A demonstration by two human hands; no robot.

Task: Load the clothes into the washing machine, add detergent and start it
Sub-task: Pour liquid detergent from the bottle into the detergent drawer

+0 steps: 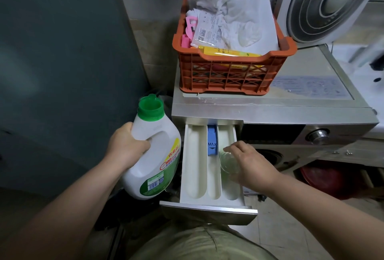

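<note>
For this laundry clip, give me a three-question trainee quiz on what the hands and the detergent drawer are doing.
1. True or false: the white detergent bottle with the green neck is capped.
2. Which compartment of the pulled-out white detergent drawer does the clear plastic measuring cap hang over: A left, B middle, C right?
3. Fill in: the orange plastic crate stands on top of the ____.

Key: 1 false, its neck is open. 2 C; the right hand tips it there, while the left hand holds the bottle. 3 silver washing machine.
</note>
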